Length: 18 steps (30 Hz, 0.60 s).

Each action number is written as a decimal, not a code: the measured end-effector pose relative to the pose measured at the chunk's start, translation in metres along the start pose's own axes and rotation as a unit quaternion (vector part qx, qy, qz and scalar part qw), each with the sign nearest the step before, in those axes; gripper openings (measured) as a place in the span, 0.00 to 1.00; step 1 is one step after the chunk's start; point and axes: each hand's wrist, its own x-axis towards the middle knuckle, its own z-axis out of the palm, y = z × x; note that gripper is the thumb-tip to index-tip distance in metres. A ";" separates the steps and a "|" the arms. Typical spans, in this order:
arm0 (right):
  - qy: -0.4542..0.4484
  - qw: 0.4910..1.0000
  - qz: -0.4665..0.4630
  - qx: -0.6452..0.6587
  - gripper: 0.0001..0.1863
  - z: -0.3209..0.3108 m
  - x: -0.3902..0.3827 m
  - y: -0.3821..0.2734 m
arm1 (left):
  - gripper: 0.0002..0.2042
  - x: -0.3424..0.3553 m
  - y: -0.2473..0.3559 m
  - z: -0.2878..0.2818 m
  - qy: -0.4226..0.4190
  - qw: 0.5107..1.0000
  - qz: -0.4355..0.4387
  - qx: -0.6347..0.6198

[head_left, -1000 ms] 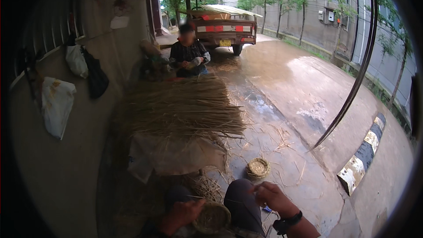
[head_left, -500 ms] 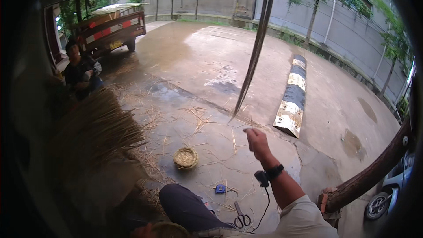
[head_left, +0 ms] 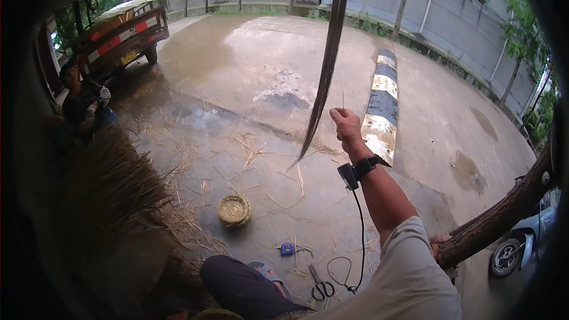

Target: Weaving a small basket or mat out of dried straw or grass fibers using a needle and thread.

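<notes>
My right hand (head_left: 347,125) is raised at the end of an outstretched arm, its fingers pinched together. A thin, needle-like sliver (head_left: 342,96) stands up from the fingertips; its exact kind is too small to tell. At the lower edge, a dim strip of my left hand (head_left: 178,316) shows beside a woven straw piece (head_left: 216,315), mostly cut off. The left fingers are hidden. A small round straw basket (head_left: 234,210) sits on the ground ahead of my knee. Dark-handled scissors (head_left: 320,284) and a blue tape measure (head_left: 287,249) lie near my foot.
A straw bundle (head_left: 112,184) fills the left side, with a seated person (head_left: 83,104) behind it. A dark hanging strip (head_left: 326,65) comes down ahead. A striped speed bump (head_left: 382,104), leaning trunk (head_left: 504,219), scooter (head_left: 521,249) and cart (head_left: 124,41) stand around. Loose straw litters the ground.
My right hand has risen and moved farther out, and the thin sliver now shows above its fingers. The view has shifted, and the left hand and woven piece have slipped lower out of sight.
</notes>
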 end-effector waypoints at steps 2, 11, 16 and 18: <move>-0.003 1.000 0.025 -0.010 0.18 0.015 0.012 0.004 | 0.17 -0.003 -0.002 0.000 0.012 1.000 -0.001 0.007; -0.017 1.000 0.009 -0.013 0.24 0.045 0.077 0.026 | 0.17 -0.006 0.005 -0.013 0.024 1.000 -0.012 0.013; -0.081 0.993 0.071 0.048 0.14 0.062 0.079 -0.006 | 0.17 -0.007 0.008 -0.022 0.016 1.000 -0.023 0.006; -0.097 0.991 0.068 0.061 0.13 0.062 0.068 -0.012 | 0.17 -0.008 0.007 -0.025 0.007 0.999 -0.035 -0.003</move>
